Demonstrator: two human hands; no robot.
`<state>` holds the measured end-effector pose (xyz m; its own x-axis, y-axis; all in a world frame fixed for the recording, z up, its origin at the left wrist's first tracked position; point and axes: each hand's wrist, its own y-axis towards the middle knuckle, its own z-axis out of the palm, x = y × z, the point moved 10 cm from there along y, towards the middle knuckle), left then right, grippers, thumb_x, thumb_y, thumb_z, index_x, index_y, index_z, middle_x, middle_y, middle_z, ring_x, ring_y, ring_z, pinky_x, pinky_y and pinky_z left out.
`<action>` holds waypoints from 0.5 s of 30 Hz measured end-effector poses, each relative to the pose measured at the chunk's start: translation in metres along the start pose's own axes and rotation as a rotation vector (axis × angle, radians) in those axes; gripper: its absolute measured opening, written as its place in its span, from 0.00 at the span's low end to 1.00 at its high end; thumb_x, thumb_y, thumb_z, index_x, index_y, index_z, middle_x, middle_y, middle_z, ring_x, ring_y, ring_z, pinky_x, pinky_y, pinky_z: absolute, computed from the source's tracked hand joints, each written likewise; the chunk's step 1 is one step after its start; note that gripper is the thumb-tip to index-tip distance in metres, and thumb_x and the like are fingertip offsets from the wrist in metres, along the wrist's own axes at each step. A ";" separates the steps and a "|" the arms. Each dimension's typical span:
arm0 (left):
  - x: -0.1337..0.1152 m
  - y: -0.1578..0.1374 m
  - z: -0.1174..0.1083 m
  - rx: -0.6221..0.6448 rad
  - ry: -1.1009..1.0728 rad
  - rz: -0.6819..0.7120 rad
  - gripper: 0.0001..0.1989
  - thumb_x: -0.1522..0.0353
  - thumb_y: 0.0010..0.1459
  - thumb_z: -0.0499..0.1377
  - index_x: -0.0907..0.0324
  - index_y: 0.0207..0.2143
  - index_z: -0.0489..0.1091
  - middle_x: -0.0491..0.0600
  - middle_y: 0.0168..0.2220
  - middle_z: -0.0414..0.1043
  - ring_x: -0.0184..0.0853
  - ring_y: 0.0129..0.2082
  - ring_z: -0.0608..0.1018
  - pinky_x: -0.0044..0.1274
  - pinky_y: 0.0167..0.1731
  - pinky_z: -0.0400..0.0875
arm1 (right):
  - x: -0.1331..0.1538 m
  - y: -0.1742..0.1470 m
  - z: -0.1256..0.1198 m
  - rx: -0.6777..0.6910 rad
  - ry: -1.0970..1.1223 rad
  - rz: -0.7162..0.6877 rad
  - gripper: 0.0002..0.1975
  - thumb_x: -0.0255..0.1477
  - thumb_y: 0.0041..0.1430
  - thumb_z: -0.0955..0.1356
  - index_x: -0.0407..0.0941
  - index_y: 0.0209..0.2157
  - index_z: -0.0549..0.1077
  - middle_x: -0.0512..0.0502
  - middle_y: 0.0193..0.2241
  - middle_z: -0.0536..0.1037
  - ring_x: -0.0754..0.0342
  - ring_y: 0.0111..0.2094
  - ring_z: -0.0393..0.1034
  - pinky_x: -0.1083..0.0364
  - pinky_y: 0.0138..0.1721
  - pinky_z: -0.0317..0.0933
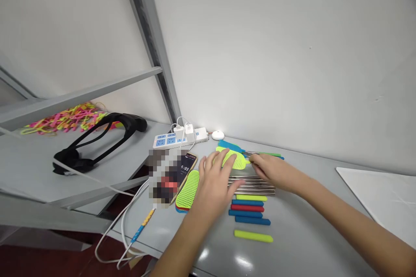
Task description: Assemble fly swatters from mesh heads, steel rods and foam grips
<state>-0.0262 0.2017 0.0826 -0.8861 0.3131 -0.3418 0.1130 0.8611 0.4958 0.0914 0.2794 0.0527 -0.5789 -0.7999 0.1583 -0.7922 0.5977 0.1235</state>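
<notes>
A yellow-green perforated fly swatter head lies near the back of the table. My left hand is spread over it, fingertips resting on its surface. At the head's narrow neck, the fingers of my right hand are pinched together; whether a rod is also between them is hidden. Behind them lie a blue swatter head and a green-and-blue handle end. Thin metal rods lie side by side below my hands. Nearer me are loose yellow, blue and red handles. Stacked swatter heads lie left of my left hand.
A phone lies left of the stack. A power strip with plugged chargers and a white round case stand by the wall. White cables hang over the left edge. A black headset sits on the left shelf; white sheet at right.
</notes>
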 end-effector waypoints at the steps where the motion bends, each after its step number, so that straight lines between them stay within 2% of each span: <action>1: 0.001 0.005 -0.005 -0.011 -0.007 0.008 0.23 0.69 0.59 0.62 0.55 0.57 0.65 0.54 0.60 0.67 0.50 0.60 0.63 0.49 0.59 0.52 | 0.005 -0.004 -0.010 0.011 0.017 -0.001 0.11 0.31 0.70 0.56 0.48 0.35 0.66 0.49 0.27 0.72 0.52 0.26 0.66 0.54 0.26 0.54; 3: -0.001 0.010 -0.014 -0.013 -0.070 0.050 0.20 0.77 0.58 0.58 0.53 0.51 0.70 0.50 0.54 0.73 0.46 0.57 0.68 0.47 0.60 0.51 | 0.016 -0.013 -0.025 0.042 0.041 0.002 0.13 0.34 0.71 0.57 0.49 0.32 0.65 0.51 0.25 0.72 0.53 0.24 0.65 0.55 0.24 0.51; 5: -0.009 0.004 -0.020 0.025 -0.144 0.120 0.19 0.81 0.58 0.53 0.53 0.45 0.74 0.48 0.46 0.78 0.40 0.49 0.74 0.43 0.59 0.56 | 0.025 -0.026 -0.032 0.079 0.025 -0.006 0.15 0.35 0.70 0.58 0.50 0.28 0.64 0.51 0.23 0.71 0.53 0.22 0.63 0.54 0.23 0.50; 7: -0.014 -0.015 -0.028 0.067 -0.187 0.186 0.18 0.80 0.59 0.51 0.53 0.43 0.75 0.48 0.41 0.80 0.38 0.42 0.78 0.38 0.53 0.64 | 0.028 -0.045 -0.036 0.106 -0.022 -0.059 0.15 0.34 0.70 0.58 0.51 0.29 0.66 0.50 0.23 0.72 0.52 0.22 0.65 0.52 0.23 0.51; 9: -0.008 -0.042 -0.045 0.042 -0.222 0.195 0.18 0.79 0.60 0.51 0.54 0.44 0.75 0.49 0.39 0.80 0.37 0.39 0.78 0.32 0.46 0.70 | 0.022 -0.068 -0.045 0.067 -0.081 -0.153 0.12 0.31 0.69 0.58 0.52 0.33 0.70 0.47 0.27 0.75 0.50 0.26 0.69 0.51 0.26 0.54; 11: 0.010 -0.070 -0.071 -0.091 -0.283 0.129 0.18 0.80 0.60 0.52 0.54 0.46 0.73 0.48 0.38 0.79 0.34 0.36 0.78 0.25 0.38 0.72 | 0.006 -0.089 -0.071 -0.140 -0.169 -0.194 0.11 0.31 0.68 0.59 0.54 0.38 0.72 0.44 0.28 0.76 0.51 0.27 0.71 0.50 0.27 0.56; 12: 0.025 -0.082 -0.081 -0.172 -0.269 0.039 0.18 0.81 0.60 0.54 0.54 0.47 0.72 0.47 0.37 0.78 0.33 0.36 0.77 0.24 0.37 0.71 | -0.002 -0.099 -0.086 -0.265 -0.224 -0.188 0.09 0.35 0.67 0.61 0.54 0.39 0.72 0.42 0.29 0.77 0.51 0.26 0.70 0.50 0.25 0.56; 13: 0.031 -0.091 -0.086 -0.208 -0.244 0.032 0.20 0.82 0.59 0.53 0.55 0.49 0.72 0.48 0.39 0.78 0.34 0.38 0.76 0.25 0.39 0.71 | -0.012 -0.106 -0.100 -0.395 -0.277 -0.105 0.09 0.38 0.66 0.61 0.53 0.37 0.72 0.42 0.26 0.75 0.51 0.23 0.68 0.49 0.23 0.53; 14: 0.028 -0.097 -0.082 -0.178 -0.212 0.097 0.23 0.83 0.59 0.51 0.55 0.51 0.71 0.49 0.43 0.77 0.36 0.43 0.75 0.28 0.43 0.70 | -0.015 -0.109 -0.103 -0.429 -0.280 -0.061 0.08 0.38 0.66 0.62 0.53 0.36 0.72 0.42 0.26 0.75 0.51 0.24 0.68 0.49 0.24 0.53; 15: 0.024 -0.101 -0.076 -0.158 -0.157 0.160 0.24 0.83 0.58 0.51 0.55 0.52 0.70 0.50 0.45 0.77 0.38 0.46 0.74 0.31 0.45 0.69 | -0.010 -0.106 -0.098 -0.391 -0.246 -0.062 0.07 0.36 0.66 0.63 0.52 0.38 0.72 0.44 0.28 0.75 0.52 0.26 0.70 0.51 0.26 0.56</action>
<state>-0.0928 0.0918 0.0849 -0.7805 0.5089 -0.3630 0.1632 0.7264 0.6676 0.2006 0.2293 0.1335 -0.5992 -0.7953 -0.0924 -0.7215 0.4863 0.4930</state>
